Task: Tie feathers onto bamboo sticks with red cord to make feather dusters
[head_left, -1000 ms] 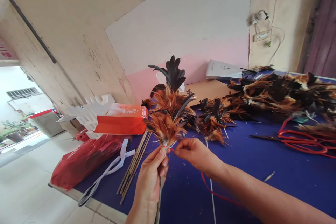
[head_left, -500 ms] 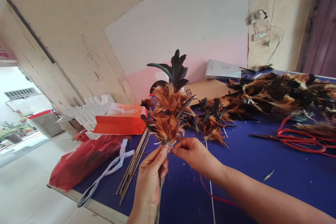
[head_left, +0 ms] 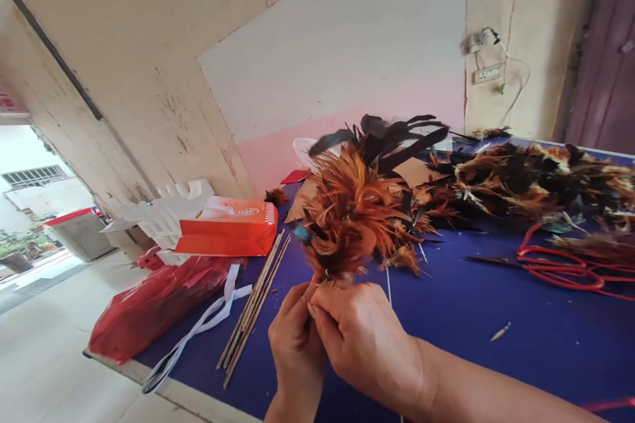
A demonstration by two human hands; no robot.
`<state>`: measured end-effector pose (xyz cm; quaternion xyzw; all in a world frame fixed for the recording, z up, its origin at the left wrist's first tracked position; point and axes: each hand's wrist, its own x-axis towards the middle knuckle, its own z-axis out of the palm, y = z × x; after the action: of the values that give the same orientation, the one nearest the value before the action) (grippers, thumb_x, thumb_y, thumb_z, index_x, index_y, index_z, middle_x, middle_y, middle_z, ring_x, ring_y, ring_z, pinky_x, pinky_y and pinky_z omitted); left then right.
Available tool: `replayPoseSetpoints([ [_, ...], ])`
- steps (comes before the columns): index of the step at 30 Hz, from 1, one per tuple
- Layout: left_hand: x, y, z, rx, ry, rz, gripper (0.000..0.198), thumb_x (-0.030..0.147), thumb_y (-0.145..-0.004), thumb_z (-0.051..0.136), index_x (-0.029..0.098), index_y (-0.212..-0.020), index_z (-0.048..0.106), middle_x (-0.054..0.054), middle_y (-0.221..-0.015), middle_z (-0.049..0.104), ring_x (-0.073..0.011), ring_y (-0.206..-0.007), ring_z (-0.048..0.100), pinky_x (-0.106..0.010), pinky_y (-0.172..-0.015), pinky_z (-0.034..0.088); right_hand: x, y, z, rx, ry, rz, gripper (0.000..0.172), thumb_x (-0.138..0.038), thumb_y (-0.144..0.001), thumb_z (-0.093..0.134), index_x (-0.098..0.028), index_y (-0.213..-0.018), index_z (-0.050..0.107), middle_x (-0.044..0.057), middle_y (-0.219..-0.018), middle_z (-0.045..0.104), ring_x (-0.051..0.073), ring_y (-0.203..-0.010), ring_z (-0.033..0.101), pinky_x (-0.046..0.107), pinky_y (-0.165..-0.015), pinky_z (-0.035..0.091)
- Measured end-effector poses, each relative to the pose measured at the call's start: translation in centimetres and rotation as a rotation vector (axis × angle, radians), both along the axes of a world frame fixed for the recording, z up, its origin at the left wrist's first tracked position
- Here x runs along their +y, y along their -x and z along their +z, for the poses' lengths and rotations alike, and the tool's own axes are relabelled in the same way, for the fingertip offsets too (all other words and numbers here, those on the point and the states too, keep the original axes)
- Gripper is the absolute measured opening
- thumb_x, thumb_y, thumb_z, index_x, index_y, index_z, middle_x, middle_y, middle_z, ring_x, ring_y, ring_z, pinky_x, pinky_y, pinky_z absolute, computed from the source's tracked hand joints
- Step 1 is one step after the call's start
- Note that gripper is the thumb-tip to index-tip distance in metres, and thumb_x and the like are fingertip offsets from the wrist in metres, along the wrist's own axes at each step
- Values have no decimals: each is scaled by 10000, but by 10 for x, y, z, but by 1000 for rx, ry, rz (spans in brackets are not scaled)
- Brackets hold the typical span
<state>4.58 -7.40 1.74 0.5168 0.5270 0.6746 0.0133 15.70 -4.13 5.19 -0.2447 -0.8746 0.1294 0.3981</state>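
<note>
A feather duster (head_left: 354, 201), with brown-orange plumes below and long black feathers on top, stands up in front of me, its top tilted right. My left hand (head_left: 296, 334) is closed around its stick just under the feathers. Pressed against it, my right hand (head_left: 370, 327) is wrapped around the base of the plumes. The stick is hidden by my hands, and so is any string at the binding point.
Several thin sticks (head_left: 254, 314) lie left of my hands, near an orange bag (head_left: 228, 236) and a red plastic bag (head_left: 153, 314). Rightward are a heap of feathers (head_left: 526, 178), scissors (head_left: 491, 260) and a coil of red string (head_left: 570, 271). White straps (head_left: 201, 327) hang over the table edge.
My right hand has gone from pinching at the pink string beside the binding to wrapping around the feather base. The duster's top has swung right, and its black feathers now fan sideways.
</note>
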Motion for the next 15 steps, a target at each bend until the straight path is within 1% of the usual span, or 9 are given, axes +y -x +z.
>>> replayPoseSetpoints([
  [3,0,8,-5,70,10,12,306,87,-604,690,289,-828,741,-38,-783,674,-196,-696,584,-243,-628,446,-2,-1,2,-104,-70,14,175,-195,-814,422,-163,-666,510,32,-628,595,104,-497,455,269,-491,190],
  [6,-2,14,-8,178,4,72,359,84,-630,670,294,-917,719,-40,-840,677,-196,-760,601,-244,-681,455,-3,-2,4,-130,-42,40,175,-195,-810,427,-164,-668,525,30,-626,597,104,-506,462,262,-491,200],
  [9,-3,20,-10,328,-33,120,355,117,-693,618,271,-1006,686,-50,-877,676,-192,-788,611,-255,-706,470,-4,-2,7,-71,84,62,226,-213,-828,412,-164,-648,538,21,-635,594,95,-526,464,236,-501,235],
  [11,-2,28,-8,435,-75,136,311,149,-728,584,240,-1010,679,-57,-876,677,-191,-789,618,-266,-702,482,-4,-3,11,-31,198,125,232,-215,-827,417,-161,-655,563,8,-630,583,82,-531,457,208,-501,264],
  [13,-3,42,-1,519,-69,179,271,164,-759,550,203,-996,675,-70,-884,675,-188,-788,620,-277,-703,485,-3,-7,19,-15,330,211,227,-229,-820,433,-157,-679,596,-7,-606,568,74,-530,450,183,-492,286],
  [15,-9,62,11,583,-19,242,245,162,-775,532,176,-972,675,-83,-893,668,-181,-775,618,-277,-711,479,3,-20,33,-31,448,285,219,-252,-810,459,-153,-704,622,-19,-591,556,68,-526,444,166,-475,300],
])
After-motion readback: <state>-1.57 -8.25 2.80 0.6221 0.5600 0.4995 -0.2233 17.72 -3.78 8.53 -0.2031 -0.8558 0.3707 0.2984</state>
